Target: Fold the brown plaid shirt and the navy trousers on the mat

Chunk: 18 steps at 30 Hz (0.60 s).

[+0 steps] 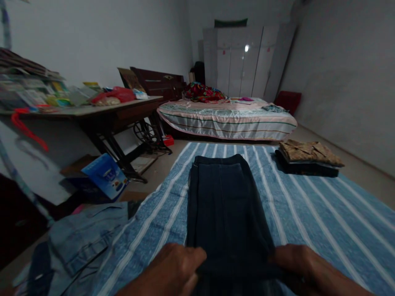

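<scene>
Dark blue trousers (pixel 226 205) lie lengthwise on a blue bedspread with white stripes (pixel 154 228), their waistband at the far end and one part doubled over another. At the near end, my left hand (pixel 180 263) grips the left side of the cloth with curled fingers. My right hand (pixel 296 259) is closed round the right side of the same fold. Between both hands the dark fabric forms a raised edge. The part below that edge is dim and partly cut off by the frame.
A stack of folded clothes (pixel 310 158) sits on the bedspread at the right. Light blue denim garments (pixel 89 234) lie at the lower left, near a blue box (pixel 106 176). A cluttered sewing-machine table (pixel 120 105) stands left; another bed (pixel 228 123) is beyond.
</scene>
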Each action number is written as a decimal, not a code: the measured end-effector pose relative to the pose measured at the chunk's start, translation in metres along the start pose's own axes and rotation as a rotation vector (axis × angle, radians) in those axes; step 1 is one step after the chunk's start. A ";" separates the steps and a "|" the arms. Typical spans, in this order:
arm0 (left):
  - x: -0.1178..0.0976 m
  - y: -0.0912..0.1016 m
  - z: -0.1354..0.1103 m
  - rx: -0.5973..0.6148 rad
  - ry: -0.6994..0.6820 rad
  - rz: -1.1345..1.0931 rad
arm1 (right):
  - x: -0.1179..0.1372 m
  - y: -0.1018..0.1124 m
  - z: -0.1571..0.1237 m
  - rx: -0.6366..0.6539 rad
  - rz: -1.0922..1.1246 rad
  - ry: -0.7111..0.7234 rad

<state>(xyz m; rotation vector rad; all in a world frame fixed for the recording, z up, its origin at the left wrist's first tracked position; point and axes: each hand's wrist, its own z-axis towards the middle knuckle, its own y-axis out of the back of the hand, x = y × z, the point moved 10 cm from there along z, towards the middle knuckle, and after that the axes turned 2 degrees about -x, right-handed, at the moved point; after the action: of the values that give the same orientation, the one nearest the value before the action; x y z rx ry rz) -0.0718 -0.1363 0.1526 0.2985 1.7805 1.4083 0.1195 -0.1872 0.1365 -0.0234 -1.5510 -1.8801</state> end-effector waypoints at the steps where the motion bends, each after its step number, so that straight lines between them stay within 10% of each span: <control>1: 0.005 0.013 0.011 0.010 0.012 -0.026 | -0.011 -0.001 0.012 0.140 0.187 -0.069; 5: 0.028 0.080 0.083 0.002 0.023 -0.153 | -0.066 0.042 0.092 0.139 0.632 -0.280; 10: 0.099 0.165 0.202 -0.302 0.163 -0.273 | -0.159 0.077 0.219 -0.120 0.802 -0.473; 13: 0.150 0.168 0.252 -0.451 0.278 -0.329 | -0.226 0.063 0.263 -0.361 0.815 -0.668; 18: 0.231 0.103 0.273 -0.537 0.514 -0.534 | -0.294 -0.024 0.262 -0.343 0.843 -0.880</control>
<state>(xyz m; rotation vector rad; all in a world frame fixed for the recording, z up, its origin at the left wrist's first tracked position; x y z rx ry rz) -0.0518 0.2350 0.1315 -0.8266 1.5988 1.5631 0.2268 0.1855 0.0659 -1.5677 -1.3262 -1.4225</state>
